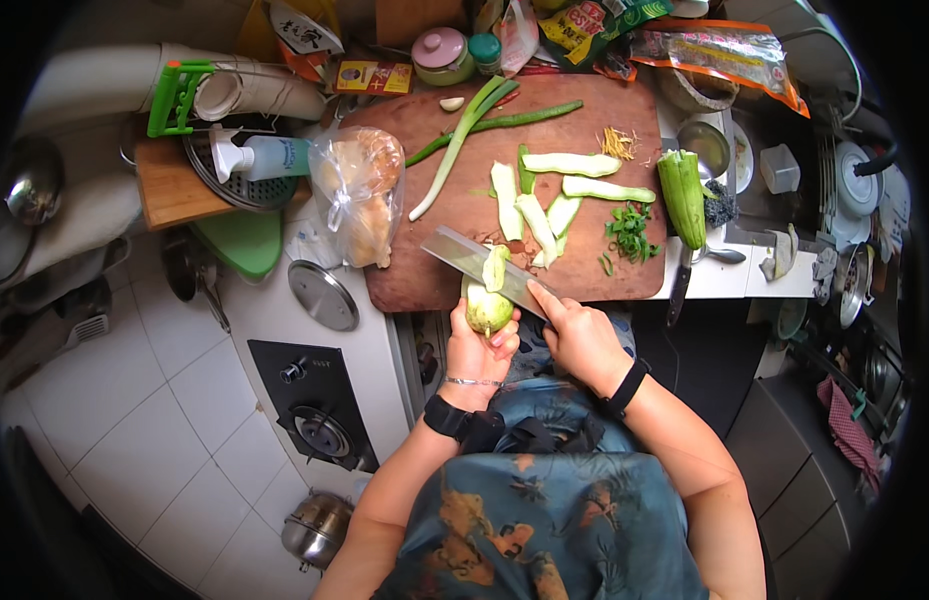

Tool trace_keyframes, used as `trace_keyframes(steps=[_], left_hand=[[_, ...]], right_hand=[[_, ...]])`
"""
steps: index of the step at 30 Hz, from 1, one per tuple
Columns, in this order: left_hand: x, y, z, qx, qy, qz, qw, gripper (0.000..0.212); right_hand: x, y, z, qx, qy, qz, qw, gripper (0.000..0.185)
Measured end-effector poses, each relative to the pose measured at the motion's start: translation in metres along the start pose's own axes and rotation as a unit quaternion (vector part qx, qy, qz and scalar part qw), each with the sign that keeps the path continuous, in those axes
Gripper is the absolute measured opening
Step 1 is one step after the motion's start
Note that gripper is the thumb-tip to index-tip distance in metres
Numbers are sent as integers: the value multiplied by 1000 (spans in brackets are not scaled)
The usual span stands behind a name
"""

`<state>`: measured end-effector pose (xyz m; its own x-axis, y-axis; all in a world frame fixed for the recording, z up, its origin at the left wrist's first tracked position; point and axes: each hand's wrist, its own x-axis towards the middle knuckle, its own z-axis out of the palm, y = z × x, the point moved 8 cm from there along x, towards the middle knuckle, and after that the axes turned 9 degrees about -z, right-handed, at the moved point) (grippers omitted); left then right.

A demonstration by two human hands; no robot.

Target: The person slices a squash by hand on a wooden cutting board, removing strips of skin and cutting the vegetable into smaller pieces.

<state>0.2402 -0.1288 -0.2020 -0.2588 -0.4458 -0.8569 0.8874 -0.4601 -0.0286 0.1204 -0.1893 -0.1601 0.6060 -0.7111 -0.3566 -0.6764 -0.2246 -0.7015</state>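
Note:
My left hand point(479, 349) holds a pale green gourd point(488, 309) at the near edge of the wooden cutting board point(404, 289). My right hand point(584, 337) grips a cleaver point(472, 259), its index finger along the blade. The blade lies across the gourd, and a strip of peel point(496, 268) hangs over it. Several thick peel strips point(573, 164) lie on the board. Chopped green leaves point(631, 231) are at its right, with yellowish shreds point(619, 142) above. A scallion point(464, 142), a long green pepper point(532, 116) and a garlic clove point(451, 104) lie at the far left.
Bagged bread rolls point(357, 195) and a spray bottle point(269, 157) stand left of the board. A larger green gourd piece point(682, 199) and a black-handled knife point(679, 289) lie at its right, beside the sink. Jars and food packets line the back. A gas hob point(314, 405) is at lower left.

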Motion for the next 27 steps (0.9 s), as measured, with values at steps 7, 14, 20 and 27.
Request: trace_keyframes(steps=[7,14,20,27], left_hand=[[1,0,-1,3,-20,-11,1000,51],[-8,7,2,-85,-83,-12,993,49],[-6,4,4,-98,-30,-31,994,48],[-13,19,11,-14,45,53,997,45]], right_hand=[[14,11,4,21,46,-14,999,59],[20,41,-1,277,78,110,951,42],[-3,9,-52,282,48,73,956,44],[-30,-38,-66,4,-29,-100,995,66]])
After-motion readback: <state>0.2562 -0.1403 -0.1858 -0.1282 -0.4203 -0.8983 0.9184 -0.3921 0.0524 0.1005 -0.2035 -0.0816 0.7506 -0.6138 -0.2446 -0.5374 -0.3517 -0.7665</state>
